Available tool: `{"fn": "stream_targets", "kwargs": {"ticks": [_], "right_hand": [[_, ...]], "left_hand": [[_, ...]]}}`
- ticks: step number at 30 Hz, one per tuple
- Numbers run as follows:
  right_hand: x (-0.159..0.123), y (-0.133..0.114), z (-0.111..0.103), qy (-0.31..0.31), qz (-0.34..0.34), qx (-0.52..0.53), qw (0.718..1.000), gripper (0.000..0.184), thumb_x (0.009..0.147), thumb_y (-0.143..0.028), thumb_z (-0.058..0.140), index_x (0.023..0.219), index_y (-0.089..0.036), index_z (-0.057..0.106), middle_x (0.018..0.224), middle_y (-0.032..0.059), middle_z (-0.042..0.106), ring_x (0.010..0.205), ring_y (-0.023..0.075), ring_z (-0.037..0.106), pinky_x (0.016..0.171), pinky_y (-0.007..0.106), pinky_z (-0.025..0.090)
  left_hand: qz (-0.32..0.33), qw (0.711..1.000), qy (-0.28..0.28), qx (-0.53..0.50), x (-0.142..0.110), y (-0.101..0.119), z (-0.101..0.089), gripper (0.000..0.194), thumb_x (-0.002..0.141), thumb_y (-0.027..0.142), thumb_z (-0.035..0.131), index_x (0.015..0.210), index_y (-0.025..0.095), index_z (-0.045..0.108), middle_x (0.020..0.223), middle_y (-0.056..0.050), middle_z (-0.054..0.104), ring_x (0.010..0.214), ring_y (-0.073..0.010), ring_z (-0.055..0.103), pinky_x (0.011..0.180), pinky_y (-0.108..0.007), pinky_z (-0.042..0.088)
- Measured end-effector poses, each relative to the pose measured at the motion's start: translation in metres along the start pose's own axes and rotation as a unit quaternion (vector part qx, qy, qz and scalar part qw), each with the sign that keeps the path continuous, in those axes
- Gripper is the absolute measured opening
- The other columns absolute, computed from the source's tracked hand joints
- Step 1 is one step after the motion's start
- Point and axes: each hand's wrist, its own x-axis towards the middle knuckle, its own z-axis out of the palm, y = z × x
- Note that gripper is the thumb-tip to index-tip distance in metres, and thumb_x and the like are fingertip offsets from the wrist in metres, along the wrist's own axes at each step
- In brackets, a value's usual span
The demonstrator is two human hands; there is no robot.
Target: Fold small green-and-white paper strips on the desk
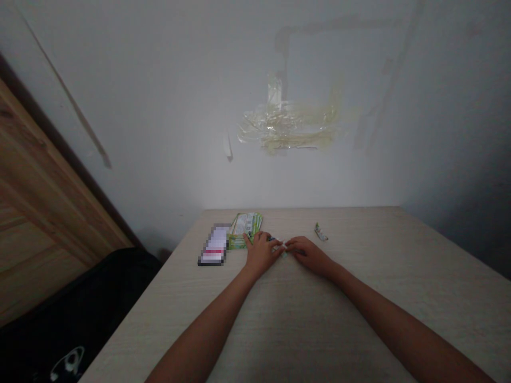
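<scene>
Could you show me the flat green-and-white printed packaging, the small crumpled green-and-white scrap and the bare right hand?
Flat green-and-white printed packaging (pixel 246 222): head view, its upper printed face.
Small crumpled green-and-white scrap (pixel 320 232): head view, its middle.
Bare right hand (pixel 309 252): head view, its back.

- Left forearm (pixel 211 324): bare along all of its visible length, smooth in outline, broad at the lower picture edge and tapering evenly toward the hand.
- Left wrist (pixel 250 272): bare, slim, clearly narrower than the forearm behind it.
- Left hand (pixel 261 252): ungloved, compact, with slender fingers and a distinct thumb; nails too small to make out.
- Right forearm (pixel 383 314): likewise bare for as far as it shows, long and gently tapered, fuller toward the lower right.
- Right wrist (pixel 334 270): bare and slim.
- Right hand (pixel 309 252): ungloved, with a rounded back and slim fingers; finer skin detail is lost in the dim light.
</scene>
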Motion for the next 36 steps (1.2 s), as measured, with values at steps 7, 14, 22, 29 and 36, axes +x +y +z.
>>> {"fn": "stream_targets", "kwargs": {"ticks": [7,14,22,29,36], "right_hand": [[0.001,0.002,0.0,0.001,0.013,0.013,1.0,0.036,0.083,-0.006,0.054,0.107,-0.027,0.071,0.114,0.0058,0.068,0.113,0.0196,0.058,0.102,0.041,0.045],[0.001,0.0,-0.001,0.013,0.021,0.025,0.999,0.027,0.086,-0.013,0.056,0.103,-0.026,0.072,0.111,0.0063,0.069,0.11,0.02,0.06,0.1,0.041,0.046],[-0.002,-0.005,-0.005,0.032,0.101,0.089,0.99,0.017,0.084,-0.013,0.054,0.097,-0.021,0.061,0.097,0.0059,0.073,0.096,0.0189,0.068,0.091,0.038,0.05],[-0.003,-0.018,-0.006,-0.001,0.131,0.108,0.986,0.021,0.085,-0.017,0.056,0.103,-0.022,0.047,0.095,0.0059,0.074,0.093,0.0192,0.07,0.085,0.036,0.052],[0.001,-0.017,-0.001,0.039,0.096,-0.068,0.992,0.01,0.085,-0.017,0.056,0.094,-0.02,0.054,0.095,0.0086,0.066,0.089,0.0202,0.065,0.083,0.035,0.049]], "left_hand": [[-0.005,1.0,0.009,0.003,0.001,0.002,0.004,0.031,0.086,0.059,0.053,0.105,0.04,0.07,0.119,-0.004,0.058,0.123,-0.0294,0.044,0.108,-0.073,0.002],[-0.029,1.0,0.004,-0.011,0.002,0.003,0.003,0.028,0.083,0.056,0.059,0.104,0.041,0.07,0.122,-0.003,0.057,0.123,-0.0286,0.044,0.107,-0.073,-0.002],[-0.046,0.999,0.022,-0.015,0.001,0.004,0.005,0.026,0.082,0.053,0.062,0.103,0.041,0.071,0.122,-0.003,0.057,0.122,-0.0303,0.044,0.108,-0.073,-0.001],[-0.056,0.998,0.016,-0.014,0.001,0.005,0.006,0.026,0.081,0.053,0.063,0.103,0.041,0.071,0.123,-0.003,0.057,0.124,-0.0305,0.042,0.107,-0.074,0.0],[-0.048,0.999,0.009,-0.018,0.0,0.005,0.002,0.026,0.083,0.054,0.061,0.104,0.042,0.07,0.123,-0.002,0.057,0.123,-0.0308,0.043,0.107,-0.074,0.002]]}}
